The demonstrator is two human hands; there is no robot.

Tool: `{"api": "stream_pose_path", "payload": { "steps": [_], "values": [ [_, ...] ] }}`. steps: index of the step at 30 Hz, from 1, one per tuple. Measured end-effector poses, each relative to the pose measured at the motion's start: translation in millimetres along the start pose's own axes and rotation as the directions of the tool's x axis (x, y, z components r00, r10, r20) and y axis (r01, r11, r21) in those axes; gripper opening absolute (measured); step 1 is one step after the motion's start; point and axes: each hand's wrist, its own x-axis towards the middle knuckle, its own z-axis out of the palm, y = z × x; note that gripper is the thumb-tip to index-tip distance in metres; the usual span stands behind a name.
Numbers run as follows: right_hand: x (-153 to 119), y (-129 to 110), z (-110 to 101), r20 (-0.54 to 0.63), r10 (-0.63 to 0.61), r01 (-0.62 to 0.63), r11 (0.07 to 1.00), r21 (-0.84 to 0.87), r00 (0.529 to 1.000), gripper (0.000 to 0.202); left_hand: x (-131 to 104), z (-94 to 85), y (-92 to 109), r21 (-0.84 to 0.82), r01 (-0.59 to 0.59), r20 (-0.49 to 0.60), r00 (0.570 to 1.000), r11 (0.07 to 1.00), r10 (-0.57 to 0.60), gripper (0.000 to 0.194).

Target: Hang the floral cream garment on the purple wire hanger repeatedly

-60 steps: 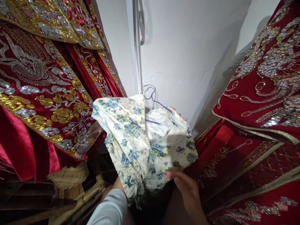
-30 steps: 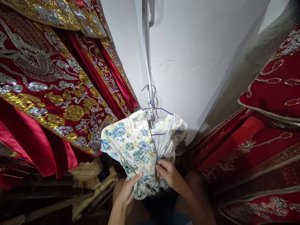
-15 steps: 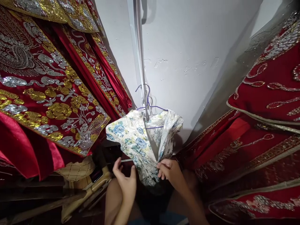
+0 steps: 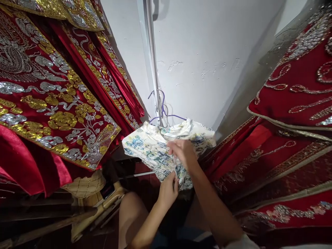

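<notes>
A white short-sleeved garment with blue and green flowers (image 4: pixel 140 141) hangs on a purple hanger (image 4: pixel 164 107). My right hand (image 4: pixel 183 152) pinches the zipper at the upper chest, its fingertips covering the pull. Below it, the zipper line (image 4: pixel 174 166) runs closed down to my left hand (image 4: pixel 169 188), which grips the fabric at the lower end of the zipper. The neckline above my right hand stays parted. The garment's lower part is bunched and fades into shadow.
Red outfits with gold and silver embroidery (image 4: pixel 62 119) hang close on the left. More beaded red garments (image 4: pixel 293 100) crowd the right side. A white wall (image 4: pixel 197 45) with a vertical metal rail (image 4: pixel 149 45) stands behind. A wooden chair (image 4: pixel 114 193) is at lower left.
My right hand has risen from the waist to the upper chest, and the front opening has closed below it. My left hand, open before, has moved right and now grips the garment's lower front.
</notes>
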Motion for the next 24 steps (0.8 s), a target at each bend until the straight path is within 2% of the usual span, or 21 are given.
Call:
{"api": "stream_pose_path", "payload": {
  "steps": [3,6,8,9,11,12,13,14,15,17,20,22,24],
  "values": [
    [30.4,-33.7,8.4,-0.086,-0.028,0.039,0.992,0.122,0.996,0.025,2.6,9.1,-5.2,0.068,0.003,0.058,0.998,0.998,-0.007,0.012],
    [36.1,-44.3,16.8,-0.068,-0.037,0.047,0.987,0.155,0.997,0.023,9.3,4.3,-10.8,0.031,0.024,0.086,0.996,0.999,-0.027,0.011],
    [31.0,-41.2,18.7,-0.069,-0.024,0.034,0.987,0.158,0.997,0.022,18.3,-12.4,-8.7,-0.088,0.028,0.074,0.997,0.996,-0.022,0.011],
    [27.8,-38.5,18.5,-0.075,-0.016,0.028,0.986,0.163,0.997,0.021,24.4,-25.0,-4.7,-0.156,0.015,0.031,0.999,0.988,-0.01,0.01],
    [22.4,-34.4,16.8,-0.091,-0.014,0.03,0.984,0.178,0.996,0.02,40.0,-56.2,9.2,-0.258,-0.061,-0.153,0.988,0.964,0.022,0.013],
    [20.9,-33.6,15.7,-0.098,-0.019,0.037,0.982,0.185,0.995,0.02,49.3,-73.3,18.5,-0.27,-0.117,-0.298,0.954,0.956,0.032,0.017],
    [20.0,-33.8,14.7,-0.106,-0.023,0.043,0.981,0.189,0.994,0.019,59.2,-90.0,28.5,-0.257,-0.185,-0.428,0.902,0.949,0.059,0.021],
    [20.0,-34.7,13.9,-0.112,-0.027,0.048,0.981,0.19,0.993,0.019,69.5,-105.5,38.6,-0.223,-0.26,-0.516,0.849,0.94,0.113,0.026],
    [20.6,-36.0,13.3,-0.116,-0.031,0.052,0.981,0.187,0.993,0.018,79.8,-119.2,48.2,-0.17,-0.322,-0.56,0.809,0.931,0.178,0.032],
    [23.4,-36.8,13.3,-0.118,-0.043,0.063,0.982,0.178,0.992,0.018,98.3,-139.4,64.3,-0.036,-0.398,-0.515,0.794,0.917,0.324,0.032],
    [30.0,-25.5,15.7,-0.121,-0.074,0.093,0.982,0.163,0.99,0.02,116.7,-154.5,77.6,0.131,-0.464,-0.391,0.788,0.876,0.476,0.014],
    [33.3,-8.2,18.7,-0.145,-0.084,0.099,0.99,0.1,0.986,0.023,121.8,-162.3,80.6,0.204,-0.471,-0.427,0.746,0.858,0.511,0.013],
    [32.8,11.1,21.6,-0.177,-0.082,0.085,0.996,0.011,0.981,0.028,122.6,-173.7,80.9,0.238,-0.43,-0.552,0.678,0.871,0.485,0.012]
  ]
}}
